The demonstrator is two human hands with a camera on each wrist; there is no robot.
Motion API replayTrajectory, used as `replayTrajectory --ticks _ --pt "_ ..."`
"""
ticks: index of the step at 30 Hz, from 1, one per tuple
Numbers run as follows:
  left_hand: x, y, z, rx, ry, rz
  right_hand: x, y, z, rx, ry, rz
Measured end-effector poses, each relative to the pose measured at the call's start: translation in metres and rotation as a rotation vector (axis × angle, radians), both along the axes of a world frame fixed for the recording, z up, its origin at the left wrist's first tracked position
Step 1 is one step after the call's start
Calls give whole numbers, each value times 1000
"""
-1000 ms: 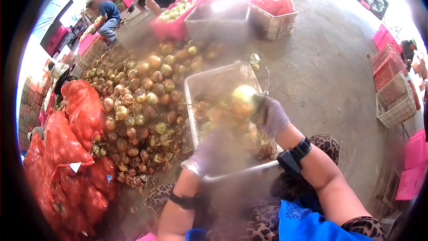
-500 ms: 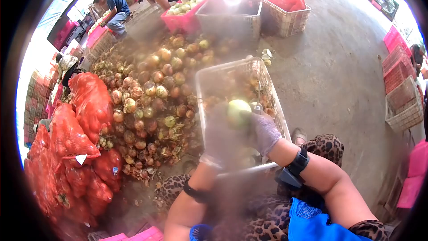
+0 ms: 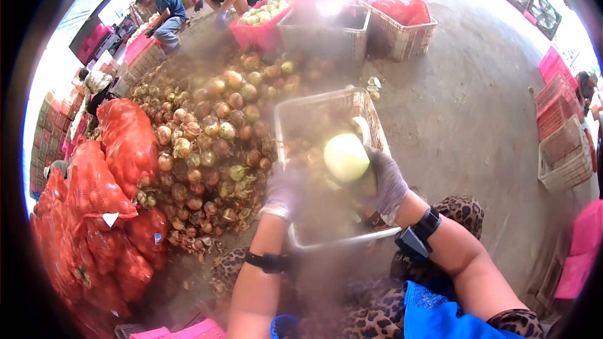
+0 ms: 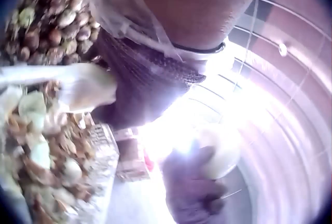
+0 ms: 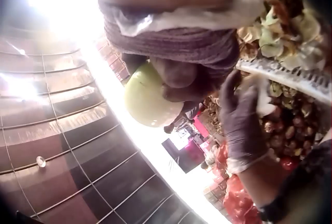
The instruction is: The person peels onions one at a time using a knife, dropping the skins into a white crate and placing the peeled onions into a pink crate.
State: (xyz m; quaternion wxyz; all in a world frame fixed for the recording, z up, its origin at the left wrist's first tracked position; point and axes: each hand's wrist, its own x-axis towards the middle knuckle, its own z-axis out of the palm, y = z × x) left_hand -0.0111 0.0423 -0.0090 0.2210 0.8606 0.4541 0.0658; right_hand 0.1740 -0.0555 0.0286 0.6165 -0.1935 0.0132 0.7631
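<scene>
A peeled, pale onion (image 3: 346, 157) is gripped in my gloved right hand (image 3: 387, 179) above the crate. The right wrist view shows the smooth side of the onion (image 5: 150, 95) beyond the curled fingers. My gloved left hand (image 3: 284, 188) is apart from the onion, over the left rim of the crate (image 3: 281, 127). A pale piece of onion peel (image 4: 87, 87) is at its fingers, and the right wrist view also shows this peel (image 5: 265, 99) against the left hand (image 5: 243, 123). Peel scraps (image 4: 36, 154) fill the crate. Haze blurs the left fingers in the head view.
Unpeeled onions (image 3: 207, 132) lie in a wide heap to the left. Red mesh sacks (image 3: 94, 188) stand beside it. A pink crate of peeled onions (image 3: 251, 34) and other crates (image 3: 402, 34) stand ahead. More crates (image 3: 562, 150) are stacked at the right. Other people work further back.
The left hand has moved left, away from the onion. The onion was brownish a second ago and now shows pale all over. The metal blade seen earlier at the right hand is out of sight.
</scene>
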Motion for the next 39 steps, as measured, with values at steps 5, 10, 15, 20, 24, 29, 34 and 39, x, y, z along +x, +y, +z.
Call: replayTrajectory --ticks 5,10,15,20,24,29,34,39 --pt "-2 -14 28 -948 -1163 -71 -2 -1 -10 38 -91 30" --pt "-19 -44 54 -881 -1295 98 -16 -3 -29 107 -966 250" --pt "-146 -74 77 -556 -1633 405 -10 3 -40 98 -1221 171" --pt "-327 -195 103 -159 -2212 620 -20 3 -55 76 -1323 240" --pt "-434 -310 66 138 -2285 958 -25 13 -87 203 -1354 272" --pt "-509 -334 -17 38 -2148 1279 -23 2 -61 131 -1587 387" --pt "-445 -161 -43 -288 -1914 1243 -42 6 15 -120 -1353 375" --pt "-305 36 -47 -597 -806 929 -36 25 4 -165 -1383 458"
